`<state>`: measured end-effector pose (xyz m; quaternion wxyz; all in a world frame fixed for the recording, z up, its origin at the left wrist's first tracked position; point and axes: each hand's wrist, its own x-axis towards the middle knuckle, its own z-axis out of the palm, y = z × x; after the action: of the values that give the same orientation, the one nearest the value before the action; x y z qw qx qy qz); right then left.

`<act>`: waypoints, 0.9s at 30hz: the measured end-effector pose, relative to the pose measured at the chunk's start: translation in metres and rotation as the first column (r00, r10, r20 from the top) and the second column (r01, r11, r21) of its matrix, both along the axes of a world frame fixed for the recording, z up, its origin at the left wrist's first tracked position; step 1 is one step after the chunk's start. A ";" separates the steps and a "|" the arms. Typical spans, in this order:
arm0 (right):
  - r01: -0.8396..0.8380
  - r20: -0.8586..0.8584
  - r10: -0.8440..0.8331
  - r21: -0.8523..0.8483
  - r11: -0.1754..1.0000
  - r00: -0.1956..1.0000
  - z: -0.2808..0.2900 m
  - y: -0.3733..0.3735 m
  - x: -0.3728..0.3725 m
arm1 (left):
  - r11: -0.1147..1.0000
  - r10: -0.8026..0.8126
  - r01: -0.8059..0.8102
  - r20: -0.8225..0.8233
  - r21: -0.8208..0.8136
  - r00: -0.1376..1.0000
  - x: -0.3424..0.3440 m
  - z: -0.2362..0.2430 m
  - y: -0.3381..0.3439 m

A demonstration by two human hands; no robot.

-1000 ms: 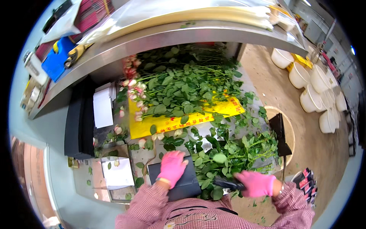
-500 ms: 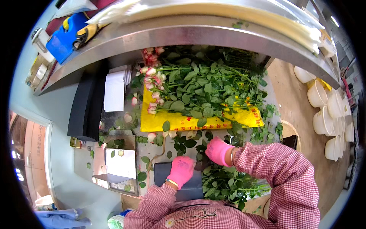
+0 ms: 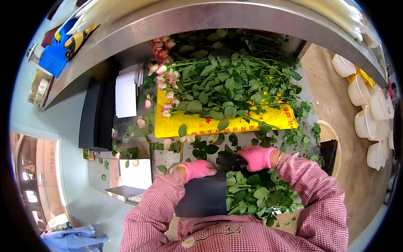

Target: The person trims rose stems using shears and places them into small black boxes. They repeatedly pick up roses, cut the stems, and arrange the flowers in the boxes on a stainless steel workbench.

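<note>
A dark grey wrapping sheet (image 3: pixel 200 195) lies in front of me, its right side against a bunch of leafy green stems (image 3: pixel 260 193). My left hand (image 3: pixel 199 169), in a pink glove, is closed at the sheet's far edge. My right hand (image 3: pixel 257 158), gloved in pink too, is closed on a black, strip-like piece (image 3: pixel 231 163) that spans the gap between my hands; whether it belongs to the sheet I cannot tell. Any flower heads under the sheet are hidden. Beyond my hands, pink-and-white roses (image 3: pixel 167 94) with long leafy stems rest on a yellow printed bag (image 3: pixel 189 129).
A metal shelf (image 3: pixel 201 21) arches across the far side. White cards (image 3: pixel 126 94) stand beside a black box (image 3: pixel 98 113) at left. Loose leaves and petals (image 3: pixel 205 147) are strewn on the table. White buckets (image 3: pixel 364 122) stand on the floor at right.
My left hand has moved slightly left and away from me; my right hand has shifted right. The black piece now shows stretched between them. The view has tilted a little.
</note>
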<state>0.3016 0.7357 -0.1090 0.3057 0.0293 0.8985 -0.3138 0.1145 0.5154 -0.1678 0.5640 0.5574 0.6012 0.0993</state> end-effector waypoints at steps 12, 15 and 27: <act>-0.200 0.170 0.241 -0.228 0.953 0.956 -0.011 -0.004 0.018 | 0.988 0.155 -0.152 -0.084 0.034 0.984 0.024 0.018 0.003; -0.222 0.182 0.260 -0.205 0.953 0.948 -0.012 -0.006 0.016 | 0.984 0.132 -0.118 -0.105 0.130 0.986 0.025 0.019 0.005; 0.387 -0.079 -0.386 -0.009 0.922 0.919 0.042 -0.028 0.063 | 0.900 0.036 0.208 -0.539 0.384 0.842 0.095 0.109 -0.063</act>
<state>0.3649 0.7078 -0.0672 0.2018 0.1947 0.8874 -0.3658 0.2098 0.4524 -0.0586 0.2424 0.6996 0.6707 0.0440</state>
